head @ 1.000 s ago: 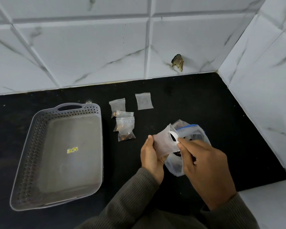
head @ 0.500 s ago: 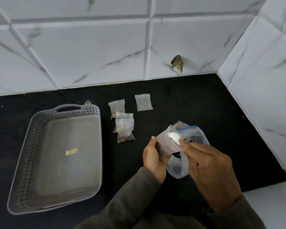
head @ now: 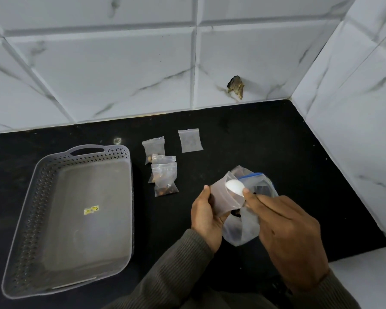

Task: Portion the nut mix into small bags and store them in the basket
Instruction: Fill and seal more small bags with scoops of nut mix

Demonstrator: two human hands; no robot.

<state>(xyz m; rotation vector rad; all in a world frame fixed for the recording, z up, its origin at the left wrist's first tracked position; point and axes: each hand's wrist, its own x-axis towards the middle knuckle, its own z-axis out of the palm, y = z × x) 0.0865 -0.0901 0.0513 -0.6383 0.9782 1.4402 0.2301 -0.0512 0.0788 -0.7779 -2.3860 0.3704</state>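
Observation:
My left hand (head: 206, 216) holds a small clear bag (head: 224, 200) with its mouth turned to the right. My right hand (head: 285, 230) grips a white spoon (head: 234, 187) whose bowl sits at that mouth. Behind and below them stands the large zip bag of nut mix (head: 250, 221) with a blue seal strip. Three small bags with nuts (head: 164, 175) lie overlapping in the middle of the counter, and one flat small bag (head: 190, 140) lies farther back. The grey perforated basket (head: 20, 230) sits at the left with nothing in it.
The black counter (head: 265, 141) is bounded by white marble-look tiled walls at the back (head: 120, 63) and right (head: 354, 130). A chipped hole (head: 235, 86) marks the back wall low down. A yellow sticker (head: 91, 210) lies on the basket floor.
The spoon's bowl has come up to the small bag's mouth and shows fully. Both hands have shifted slightly right and down with the bag.

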